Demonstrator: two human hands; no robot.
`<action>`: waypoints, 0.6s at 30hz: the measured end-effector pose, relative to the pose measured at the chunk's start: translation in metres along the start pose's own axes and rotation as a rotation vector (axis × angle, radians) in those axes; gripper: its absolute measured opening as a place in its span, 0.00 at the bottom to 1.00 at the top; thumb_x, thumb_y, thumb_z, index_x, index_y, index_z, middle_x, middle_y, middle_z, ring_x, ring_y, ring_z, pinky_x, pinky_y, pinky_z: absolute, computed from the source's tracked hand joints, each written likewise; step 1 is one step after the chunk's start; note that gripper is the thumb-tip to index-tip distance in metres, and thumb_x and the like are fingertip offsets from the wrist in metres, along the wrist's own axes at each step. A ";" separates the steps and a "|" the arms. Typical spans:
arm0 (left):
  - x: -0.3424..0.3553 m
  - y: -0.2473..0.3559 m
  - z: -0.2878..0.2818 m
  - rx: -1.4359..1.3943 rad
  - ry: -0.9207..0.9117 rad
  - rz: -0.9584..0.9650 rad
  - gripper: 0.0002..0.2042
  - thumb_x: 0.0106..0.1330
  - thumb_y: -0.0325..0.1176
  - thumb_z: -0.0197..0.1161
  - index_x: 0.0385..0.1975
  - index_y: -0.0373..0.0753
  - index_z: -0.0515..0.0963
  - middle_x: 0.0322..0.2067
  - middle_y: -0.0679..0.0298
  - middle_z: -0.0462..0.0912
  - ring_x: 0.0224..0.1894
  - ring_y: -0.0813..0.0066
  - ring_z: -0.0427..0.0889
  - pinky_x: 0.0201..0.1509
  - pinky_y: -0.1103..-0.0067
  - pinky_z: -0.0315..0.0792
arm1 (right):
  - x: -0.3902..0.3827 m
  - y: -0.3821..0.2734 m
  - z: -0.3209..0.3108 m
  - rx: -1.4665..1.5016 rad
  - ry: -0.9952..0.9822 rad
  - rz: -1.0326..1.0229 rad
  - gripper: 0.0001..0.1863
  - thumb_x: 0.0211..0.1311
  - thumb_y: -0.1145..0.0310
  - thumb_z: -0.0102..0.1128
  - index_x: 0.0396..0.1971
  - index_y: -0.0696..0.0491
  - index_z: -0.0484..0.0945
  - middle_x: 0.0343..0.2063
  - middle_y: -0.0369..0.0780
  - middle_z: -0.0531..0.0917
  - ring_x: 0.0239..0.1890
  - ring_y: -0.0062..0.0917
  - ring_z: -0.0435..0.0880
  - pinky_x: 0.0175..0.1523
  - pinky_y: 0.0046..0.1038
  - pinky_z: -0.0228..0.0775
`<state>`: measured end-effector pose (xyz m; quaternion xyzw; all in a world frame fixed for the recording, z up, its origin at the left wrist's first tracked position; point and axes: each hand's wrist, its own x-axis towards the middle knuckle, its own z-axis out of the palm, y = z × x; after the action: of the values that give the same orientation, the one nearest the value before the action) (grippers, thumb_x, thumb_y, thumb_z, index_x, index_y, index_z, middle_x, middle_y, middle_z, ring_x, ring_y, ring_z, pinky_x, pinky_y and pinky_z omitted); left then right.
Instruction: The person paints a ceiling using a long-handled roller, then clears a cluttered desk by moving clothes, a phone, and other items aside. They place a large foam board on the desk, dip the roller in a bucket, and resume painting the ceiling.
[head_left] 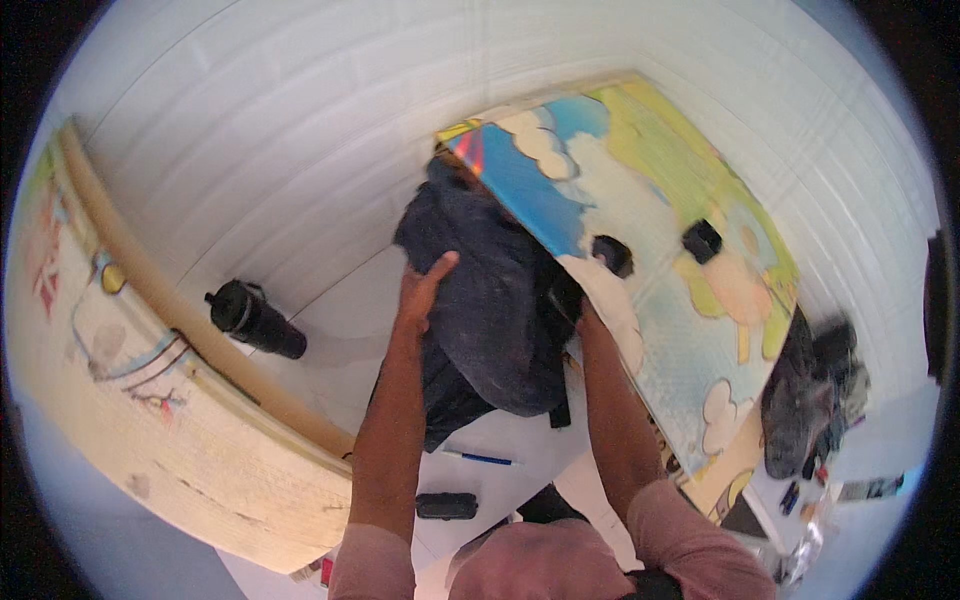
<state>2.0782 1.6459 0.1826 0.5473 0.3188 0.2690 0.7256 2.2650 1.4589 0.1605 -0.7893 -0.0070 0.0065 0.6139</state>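
Note:
A dark navy cloth bag (490, 300), probably a backpack with black straps, stands in front of me, partly under the picture-covered door on the right. My left hand (425, 290) presses against its left side, thumb up along the cloth and fingers partly out of sight. At the bag's right side, my right hand (588, 318) reaches in by the door's edge. The door and the bag hide most of its fingers, so its grip does not show.
An open cabinet door (650, 230) with cartoon pictures slants over the right side. Another decorated door (200, 420) curves along the left. A black tumbler (258, 318), a blue pen (485, 458) and a black case (446, 505) are near the bag. Dark cloth items (805, 400) lie far right.

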 end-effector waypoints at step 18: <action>0.039 0.003 0.097 1.452 0.438 0.267 0.50 0.52 0.67 0.59 0.65 0.31 0.55 0.66 0.48 0.53 0.69 0.49 0.49 0.70 0.50 0.37 | 0.033 0.013 -0.010 -0.469 -0.343 -0.145 0.21 0.68 0.55 0.48 0.51 0.55 0.72 0.45 0.43 0.78 0.45 0.35 0.77 0.51 0.34 0.68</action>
<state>2.1772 1.6149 0.1986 0.8544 0.4830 0.1799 0.0661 2.2987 1.4464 0.1509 -0.8945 -0.1683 0.0941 0.4034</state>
